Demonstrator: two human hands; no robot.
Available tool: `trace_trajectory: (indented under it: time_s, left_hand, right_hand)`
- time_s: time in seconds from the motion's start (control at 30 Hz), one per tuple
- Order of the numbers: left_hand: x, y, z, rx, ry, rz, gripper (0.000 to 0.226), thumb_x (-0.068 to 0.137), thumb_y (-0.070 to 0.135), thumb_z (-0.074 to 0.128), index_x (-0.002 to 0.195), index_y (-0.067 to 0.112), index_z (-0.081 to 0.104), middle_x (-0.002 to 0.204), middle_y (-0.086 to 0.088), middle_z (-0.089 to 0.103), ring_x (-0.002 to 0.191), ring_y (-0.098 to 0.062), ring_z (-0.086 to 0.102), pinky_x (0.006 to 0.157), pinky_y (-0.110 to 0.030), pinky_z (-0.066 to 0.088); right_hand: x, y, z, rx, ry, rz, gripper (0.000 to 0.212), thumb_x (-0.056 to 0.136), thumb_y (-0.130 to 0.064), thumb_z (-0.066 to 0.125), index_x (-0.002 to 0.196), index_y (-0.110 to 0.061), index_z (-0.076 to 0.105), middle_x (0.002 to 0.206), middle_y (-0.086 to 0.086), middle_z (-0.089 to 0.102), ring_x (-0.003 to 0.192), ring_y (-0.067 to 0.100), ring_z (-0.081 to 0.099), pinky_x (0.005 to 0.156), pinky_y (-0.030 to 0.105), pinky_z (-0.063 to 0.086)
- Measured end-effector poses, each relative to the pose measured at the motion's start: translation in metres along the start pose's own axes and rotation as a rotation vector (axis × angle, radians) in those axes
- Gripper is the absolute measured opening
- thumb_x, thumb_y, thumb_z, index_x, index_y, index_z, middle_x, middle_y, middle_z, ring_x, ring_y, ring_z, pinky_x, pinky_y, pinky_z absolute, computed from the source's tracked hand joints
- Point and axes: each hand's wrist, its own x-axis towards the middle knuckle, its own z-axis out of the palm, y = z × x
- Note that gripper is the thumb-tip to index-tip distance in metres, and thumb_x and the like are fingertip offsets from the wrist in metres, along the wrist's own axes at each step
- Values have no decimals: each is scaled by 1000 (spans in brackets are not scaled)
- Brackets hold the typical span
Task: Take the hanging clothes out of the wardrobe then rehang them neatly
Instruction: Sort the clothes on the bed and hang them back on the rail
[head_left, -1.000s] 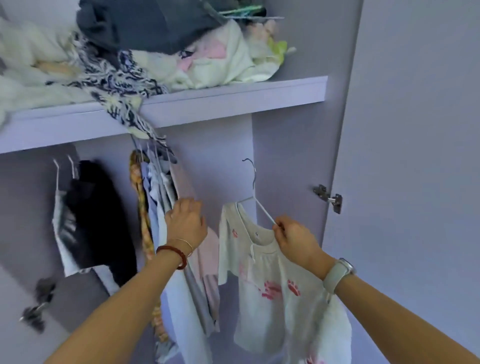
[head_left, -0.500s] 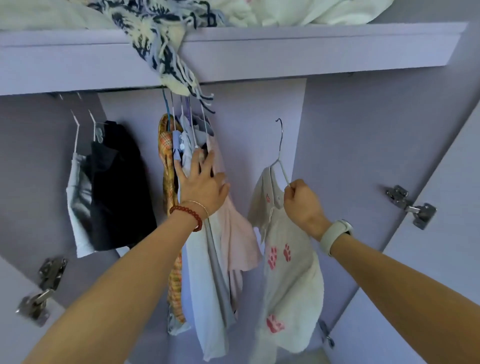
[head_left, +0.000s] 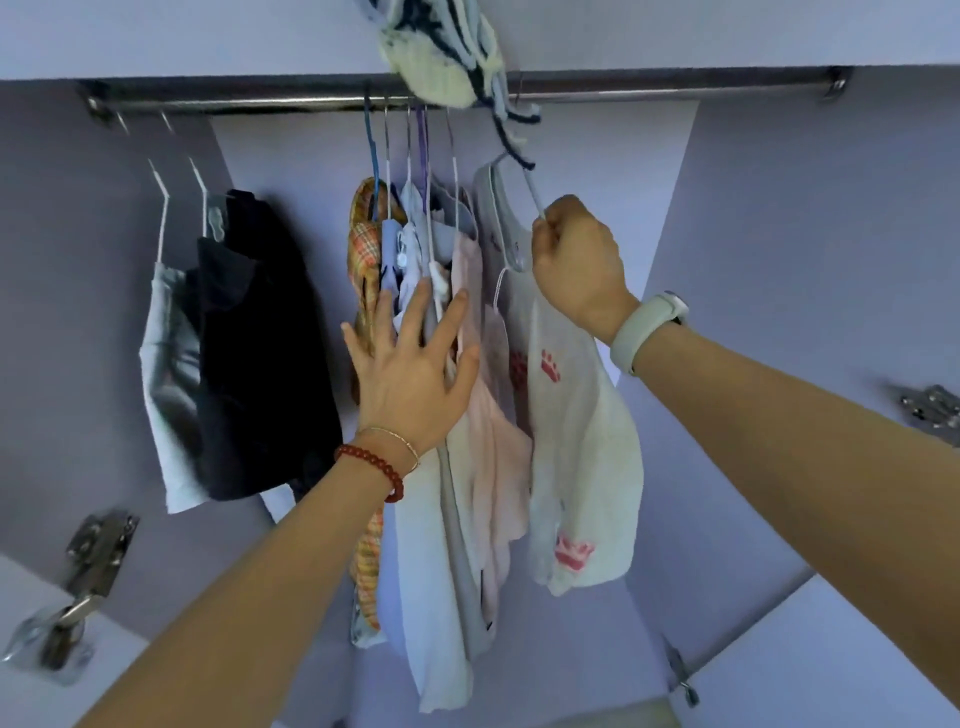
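Observation:
A metal rail (head_left: 649, 91) runs across the top of the wardrobe. My right hand (head_left: 576, 265) grips the white wire hanger (head_left: 530, 187) of a white top with pink paw prints (head_left: 576, 441), raised close under the rail; the hook is hidden behind a dangling scarf. My left hand (head_left: 415, 364), fingers spread, presses flat against a bunch of hanging clothes (head_left: 452, 467): a plaid garment (head_left: 363, 249), pale blue and pink pieces. Further left hang a dark garment (head_left: 265, 353) and a pale one (head_left: 166, 384).
A patterned fringed scarf (head_left: 447, 62) droops from the shelf above over the rail. Door hinges (head_left: 88, 551) sit at lower left, and another hinge (head_left: 930, 410) is on the open right door. The rail is bare to the right of the paw-print top.
My right hand lifted the paw-print top on its hanger up toward the rail and closer to the bunch. My left hand opened flat on the clothes. The view tilted upward, revealing the rail.

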Motion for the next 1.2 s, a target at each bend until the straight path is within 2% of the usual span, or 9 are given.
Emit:
trace_trajectory:
  time_s: [0.13,0.4,0.47,0.53,0.63,0.8,0.93,1.03,1.2]
  left_hand:
    - [0,-8,4,-85,46,90,50,92,40,35,135,16,47,140,-18,42,130,-48,31,97,-57,39]
    - [-2,-18,5,-178,35,131,55,95,46,24,139,17,40,148,-17,29,136,-40,23,108,-42,19]
    - [-4,-18,7,-276,65,102,55,94,44,32,141,15,35,151,-19,18,140,-33,16,113,-42,17]
    - [-6,-16,7,-403,89,31,60,92,44,35,144,19,23,153,-11,5,142,-27,6,115,-40,12]
    - [-7,-13,6,-617,81,-148,68,88,50,33,144,24,3,147,9,-6,142,-14,-5,117,-36,4]
    - [0,-8,4,-805,-20,-307,55,100,23,34,147,16,8,155,4,6,142,-7,4,117,-30,4]
    - [0,-4,3,-778,-6,-298,49,100,17,34,146,19,17,154,6,13,132,4,10,102,-2,4]
    - [-2,-9,4,-766,-23,-267,48,100,19,34,145,22,18,154,5,12,131,5,9,93,9,3]
    - [-14,-7,-7,-633,31,-239,53,95,32,34,143,13,28,153,-6,20,140,-16,17,107,-8,6]
  right_hand:
    - [31,-10,22,-42,-72,66,23,95,-18,38,74,-11,37,79,6,47,80,23,45,68,27,33]
    - [33,-3,55,102,-213,193,44,94,-16,42,51,-16,29,55,1,34,71,23,39,66,26,32]
    - [28,-6,58,102,-273,155,35,94,-17,40,59,-19,40,65,4,41,73,21,41,68,26,33]
    - [17,-7,60,202,-332,132,19,96,-16,36,99,-15,55,87,7,41,81,20,39,73,27,35]
    - [-17,-9,53,384,-408,179,45,101,-17,29,144,-8,19,120,3,39,110,12,39,91,12,29]
    - [-33,-12,59,528,-468,184,52,101,-18,28,148,-18,6,141,-3,34,117,3,36,88,2,24]
    - [-31,-17,65,510,-483,169,50,101,-14,25,147,-13,5,151,6,23,112,3,32,80,-3,21]
    - [-32,-13,66,510,-488,169,50,101,-18,24,147,-13,3,154,4,16,129,8,30,87,-1,18]
    - [-54,-13,54,525,-397,190,50,101,-23,28,147,-14,9,154,-1,13,141,8,13,98,3,8]
